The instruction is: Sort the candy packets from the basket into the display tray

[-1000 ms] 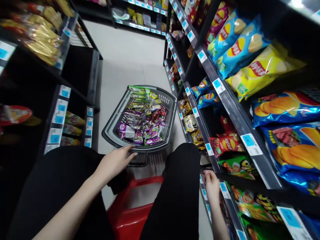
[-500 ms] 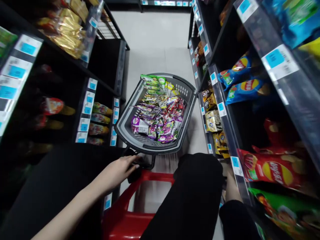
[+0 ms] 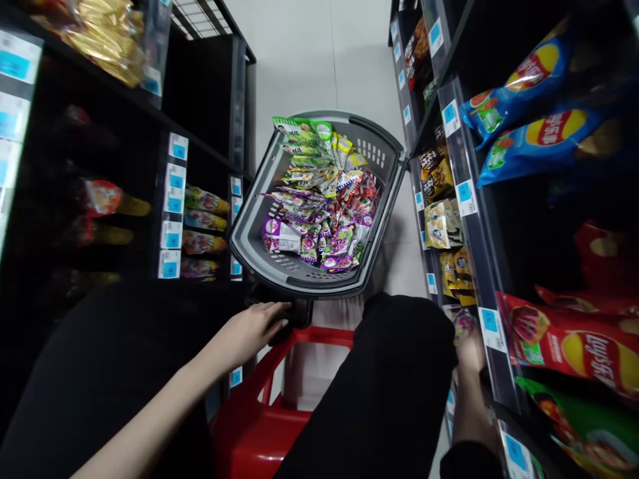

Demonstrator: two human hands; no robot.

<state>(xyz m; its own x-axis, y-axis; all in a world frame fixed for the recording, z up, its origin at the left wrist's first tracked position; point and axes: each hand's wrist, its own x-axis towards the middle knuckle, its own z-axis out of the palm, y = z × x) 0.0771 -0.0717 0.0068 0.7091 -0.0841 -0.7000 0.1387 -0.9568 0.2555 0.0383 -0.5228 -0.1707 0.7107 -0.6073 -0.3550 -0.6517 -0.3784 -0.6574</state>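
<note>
My left hand (image 3: 257,329) lies with its fingers stretched out by the dark handle at the near edge of a grey shopping basket (image 3: 239,233). Whether it touches the handle cannot be made out. Inside the basket are several small snack packets (image 3: 304,193) in green, yellow, red and purple. Low on the right, my right hand (image 3: 470,359) reaches into the lower shelf beside my knee. A small purplish packet (image 3: 463,324) is at its fingertips, which are blurred and partly hidden; I cannot tell whether it holds the packet.
A red plastic stool (image 3: 269,432) stands between my legs. Black shelves flank the narrow aisle. On the right are blue chip bags (image 3: 559,130), a red chip bag (image 3: 584,349) and yellow packets (image 3: 456,273); gold bags (image 3: 107,40) sit upper left. Pale floor tiles (image 3: 294,60) lie beyond the basket.
The view has shifted slightly, with the right shelves looking closer. My right hand has come further into view, beside the purplish packet. My left hand stays near the basket's handle.
</note>
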